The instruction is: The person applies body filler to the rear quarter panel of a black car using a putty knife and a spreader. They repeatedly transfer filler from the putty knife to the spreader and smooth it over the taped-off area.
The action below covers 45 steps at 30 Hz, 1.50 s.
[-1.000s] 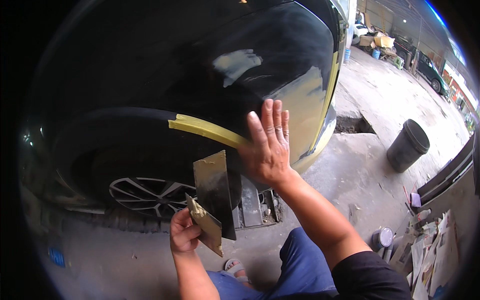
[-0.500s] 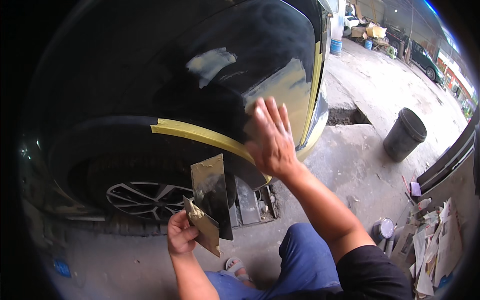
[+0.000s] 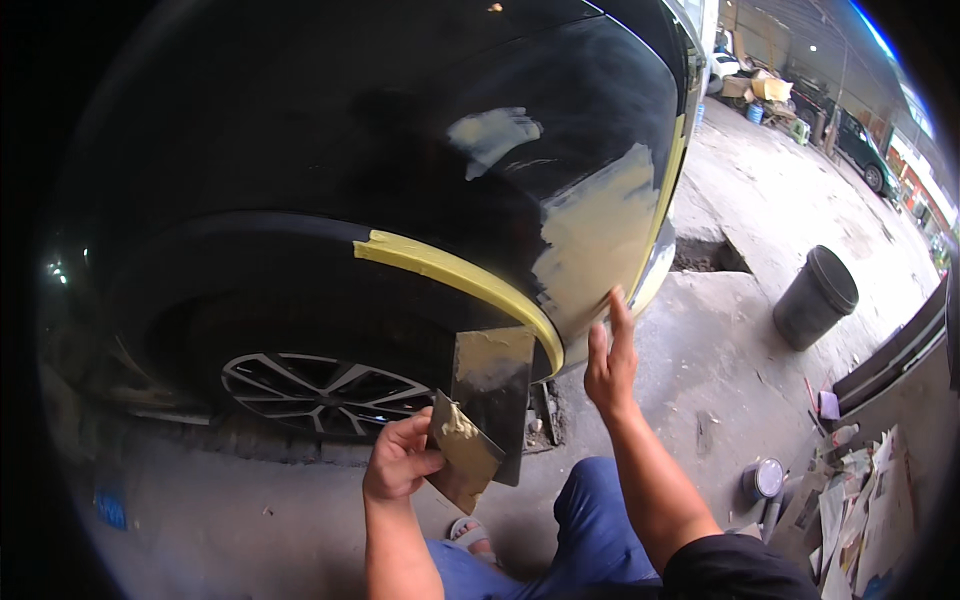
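The right hand [image 3: 612, 372] leaves the frame's centre for right of centre, turning edge-on; the left hand [image 3: 398, 462] and its 2 plates [image 3: 466, 468] sit farther right.

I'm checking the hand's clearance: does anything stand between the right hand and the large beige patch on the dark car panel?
Nothing visible does. The right hand overlaps the lower edge of the beige patch in view; whether it touches, I cannot tell. The yellow strip above the wheel lies to the left.
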Tool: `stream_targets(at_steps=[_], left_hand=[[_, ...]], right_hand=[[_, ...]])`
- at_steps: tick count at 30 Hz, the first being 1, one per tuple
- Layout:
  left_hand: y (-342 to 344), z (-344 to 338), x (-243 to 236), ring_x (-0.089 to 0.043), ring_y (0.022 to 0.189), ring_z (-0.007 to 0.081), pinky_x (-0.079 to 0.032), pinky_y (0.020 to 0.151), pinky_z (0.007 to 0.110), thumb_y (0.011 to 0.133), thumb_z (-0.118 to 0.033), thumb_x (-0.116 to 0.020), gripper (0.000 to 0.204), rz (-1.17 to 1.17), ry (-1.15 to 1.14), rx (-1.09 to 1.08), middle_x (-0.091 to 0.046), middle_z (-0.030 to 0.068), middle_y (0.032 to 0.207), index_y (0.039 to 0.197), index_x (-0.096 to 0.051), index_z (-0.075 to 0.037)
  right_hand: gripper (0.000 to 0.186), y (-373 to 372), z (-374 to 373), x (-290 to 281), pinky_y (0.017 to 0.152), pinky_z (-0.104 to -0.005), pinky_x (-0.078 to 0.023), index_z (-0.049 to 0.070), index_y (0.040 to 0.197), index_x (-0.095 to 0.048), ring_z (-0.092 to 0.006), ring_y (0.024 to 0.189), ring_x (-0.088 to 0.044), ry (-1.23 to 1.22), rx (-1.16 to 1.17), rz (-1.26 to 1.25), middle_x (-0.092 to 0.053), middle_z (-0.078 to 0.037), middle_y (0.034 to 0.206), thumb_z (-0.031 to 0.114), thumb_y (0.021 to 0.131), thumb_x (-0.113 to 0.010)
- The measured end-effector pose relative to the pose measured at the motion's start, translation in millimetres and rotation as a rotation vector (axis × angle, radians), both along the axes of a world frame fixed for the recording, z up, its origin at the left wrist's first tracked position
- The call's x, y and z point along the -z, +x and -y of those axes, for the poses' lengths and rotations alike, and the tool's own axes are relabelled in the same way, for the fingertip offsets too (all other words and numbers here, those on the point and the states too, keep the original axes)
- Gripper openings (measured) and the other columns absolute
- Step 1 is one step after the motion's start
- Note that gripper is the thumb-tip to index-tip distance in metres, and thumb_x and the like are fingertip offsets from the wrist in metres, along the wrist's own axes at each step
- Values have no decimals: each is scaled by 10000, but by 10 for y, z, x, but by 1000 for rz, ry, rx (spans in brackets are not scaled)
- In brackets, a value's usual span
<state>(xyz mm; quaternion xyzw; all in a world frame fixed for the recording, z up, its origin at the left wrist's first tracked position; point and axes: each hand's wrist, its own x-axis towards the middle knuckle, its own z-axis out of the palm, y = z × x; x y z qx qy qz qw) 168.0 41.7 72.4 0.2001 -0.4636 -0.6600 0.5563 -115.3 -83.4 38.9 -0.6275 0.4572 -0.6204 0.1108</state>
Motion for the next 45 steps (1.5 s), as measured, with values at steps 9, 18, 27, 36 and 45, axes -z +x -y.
stream_targets(at_steps=[9,18,27,36,45], left_hand=[[-470,107,25,-578,1185,189,-419,1035,317,819,21,-693,445,-82,75,222,-630,101,1261,1255,-617,60],[-732,133,31,-550,1229,182,-382,1089,334,932,-7,-584,449,-139,13,-98,-605,99,1313,1370,-487,8],[-859,149,44,-543,1207,164,-376,1086,325,976,-35,-554,441,-109,15,-398,-587,97,1319,1401,-438,1],[-921,120,-54,-547,1185,149,-399,1057,307,965,2,-512,454,-9,1,-395,-587,93,1296,1410,-425,4],[-896,90,-1,-556,1141,128,-415,1023,288,990,-19,-503,410,182,-102,-402,-597,80,1262,1394,-451,26]], right_hand=[[845,301,-795,-658,998,-434,-492,-14,1423,-375,-286,1142,-610,504,-1149,1017,-528,-190,1332,490,840,-723],[691,6,-649,-916,951,-427,-535,5,1395,-402,-305,1178,-601,263,-859,1006,-526,-217,1368,361,866,-669],[557,16,-981,-881,1057,-515,-396,59,1335,-557,-456,1310,-487,105,-273,-278,-628,-165,1291,88,812,-749],[390,156,-864,-909,1020,-512,-352,136,1207,-651,-394,1342,-486,-135,-184,-633,-687,-21,1254,105,830,-744],[285,155,-905,-838,991,-543,-376,162,1129,-689,-240,1318,-508,-99,-220,-739,-668,37,1250,107,849,-695]])
